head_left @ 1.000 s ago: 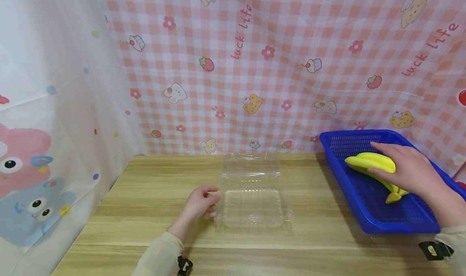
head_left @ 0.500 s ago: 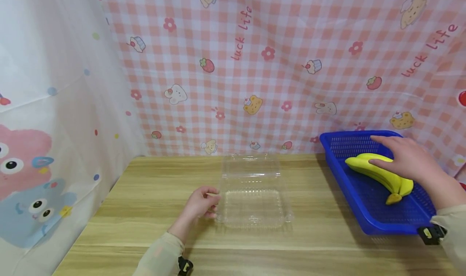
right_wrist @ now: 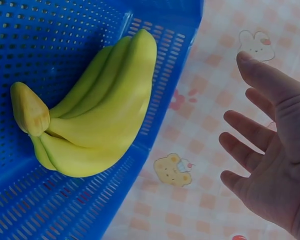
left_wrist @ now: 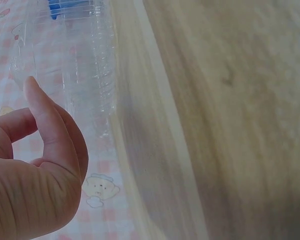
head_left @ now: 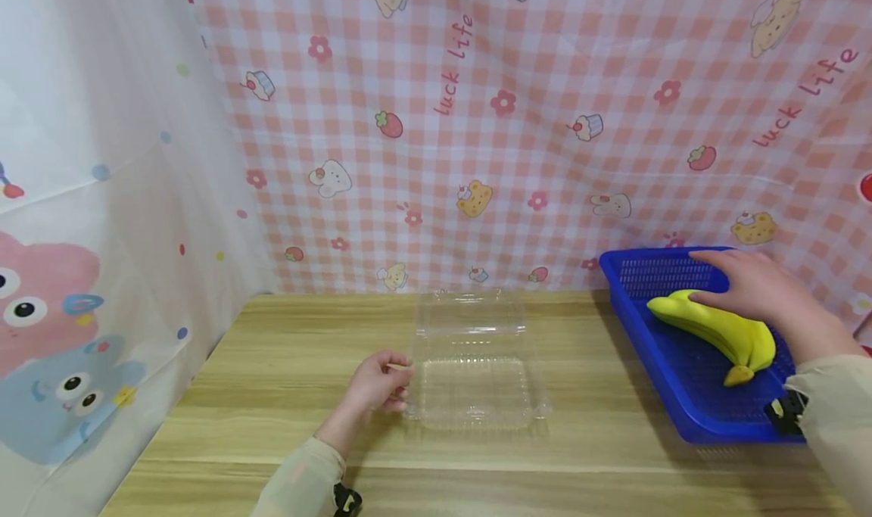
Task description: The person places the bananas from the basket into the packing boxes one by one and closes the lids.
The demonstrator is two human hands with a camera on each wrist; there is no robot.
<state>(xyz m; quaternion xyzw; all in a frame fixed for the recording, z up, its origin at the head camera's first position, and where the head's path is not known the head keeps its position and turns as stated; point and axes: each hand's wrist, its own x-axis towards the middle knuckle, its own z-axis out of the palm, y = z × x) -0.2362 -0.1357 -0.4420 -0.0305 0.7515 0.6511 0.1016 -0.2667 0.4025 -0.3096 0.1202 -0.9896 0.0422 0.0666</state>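
A bunch of yellow bananas (head_left: 722, 328) lies in a blue plastic basket (head_left: 636, 350) on the right, its stem end toward the near side in the head view. Over the bunch hovers my right hand (head_left: 770, 290), fingers and thumb spread; the right wrist view shows a gap between the hand (right_wrist: 275, 140) and the bananas (right_wrist: 105, 115). A clear plastic clamshell box (head_left: 473, 392) rests on the table with its lid (head_left: 470, 313) folded back. Loosely curled fingers of my left hand (head_left: 378, 384) are at the box's left edge; whether they touch it is unclear.
The wooden table (head_left: 272, 396) ends at a pink checked cloth (head_left: 409, 154) hanging behind it. A white printed curtain (head_left: 150, 199) hangs at the left. The basket stands close to the back cloth.
My right hand has lifted slightly away from the bananas, uncovering more of the bunch, and its forearm has shifted left. The left hand, box and basket stay in place.
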